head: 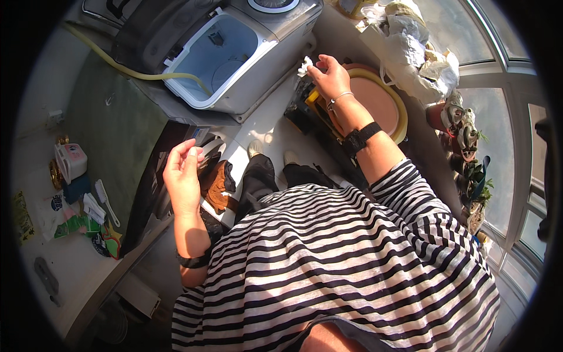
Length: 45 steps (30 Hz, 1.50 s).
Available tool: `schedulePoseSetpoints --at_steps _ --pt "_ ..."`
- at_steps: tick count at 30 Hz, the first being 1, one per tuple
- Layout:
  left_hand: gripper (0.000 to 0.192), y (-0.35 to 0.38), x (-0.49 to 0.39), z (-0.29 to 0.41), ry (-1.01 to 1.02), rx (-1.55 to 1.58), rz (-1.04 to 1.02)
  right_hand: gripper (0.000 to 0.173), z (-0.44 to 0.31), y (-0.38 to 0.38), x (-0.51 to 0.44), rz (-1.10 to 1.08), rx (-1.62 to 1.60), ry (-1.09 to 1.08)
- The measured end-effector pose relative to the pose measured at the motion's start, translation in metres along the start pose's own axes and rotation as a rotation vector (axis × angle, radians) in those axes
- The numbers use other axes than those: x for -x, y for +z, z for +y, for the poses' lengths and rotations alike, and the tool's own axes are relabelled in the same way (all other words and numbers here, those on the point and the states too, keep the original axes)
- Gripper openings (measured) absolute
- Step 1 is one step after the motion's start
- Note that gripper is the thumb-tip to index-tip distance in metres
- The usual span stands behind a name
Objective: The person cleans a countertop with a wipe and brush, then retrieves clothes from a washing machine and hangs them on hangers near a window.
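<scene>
Between the fingertips of my right hand (330,79) is a small crumpled white piece (304,67), perhaps tissue or cloth. That hand is raised to the right of the washing machine (246,83), above a stack of round basins (374,103). My left hand (182,169) is held up near the dark counter edge, its fingers curled loosely and nothing seen in them. The machine's lid is up, and a yellowish hose (132,74) runs down into its pale blue tub (220,57).
On the counter at left lie a scrubbing brush (106,202), a pink and white box (72,160) and plastic packets (74,222). Brown and black cloths (217,187) are low beside my legs. White plastic bags (404,53) and potted plants (479,189) line the window side.
</scene>
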<state>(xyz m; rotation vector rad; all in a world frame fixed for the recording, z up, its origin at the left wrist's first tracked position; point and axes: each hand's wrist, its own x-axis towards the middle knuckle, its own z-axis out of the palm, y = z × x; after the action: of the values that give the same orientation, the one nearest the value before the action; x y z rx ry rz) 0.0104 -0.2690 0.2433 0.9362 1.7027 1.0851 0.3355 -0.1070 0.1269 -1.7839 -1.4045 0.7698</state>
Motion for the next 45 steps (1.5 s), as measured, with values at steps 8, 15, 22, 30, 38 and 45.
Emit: schedulePoseSetpoints --at_steps 8,15,22,30,38,45 --pt "0.014 0.038 -0.064 0.01 0.154 -0.075 -0.215 0.03 0.014 -0.011 0.017 -0.156 -0.668 0.501" --pt "0.013 0.084 -0.139 0.003 0.611 -0.451 -0.319 0.023 -0.01 -0.026 0.037 -0.097 -0.744 0.577" --pt "0.048 0.133 -0.2 -0.019 0.575 -0.963 -0.326 0.024 -0.03 -0.045 0.054 -0.21 -0.713 0.571" --pt "0.045 0.161 -0.234 -0.053 0.354 -1.253 -0.438 0.027 -0.007 -0.092 0.026 -0.105 -0.873 0.621" --pt "0.025 0.17 -0.25 -0.062 0.235 -1.335 -0.428 0.026 0.027 -0.128 -0.002 -0.127 -0.869 0.613" --pt "0.021 0.179 -0.253 -0.059 0.251 -1.482 -0.427 0.023 0.04 -0.138 -0.01 -0.124 -0.865 0.627"
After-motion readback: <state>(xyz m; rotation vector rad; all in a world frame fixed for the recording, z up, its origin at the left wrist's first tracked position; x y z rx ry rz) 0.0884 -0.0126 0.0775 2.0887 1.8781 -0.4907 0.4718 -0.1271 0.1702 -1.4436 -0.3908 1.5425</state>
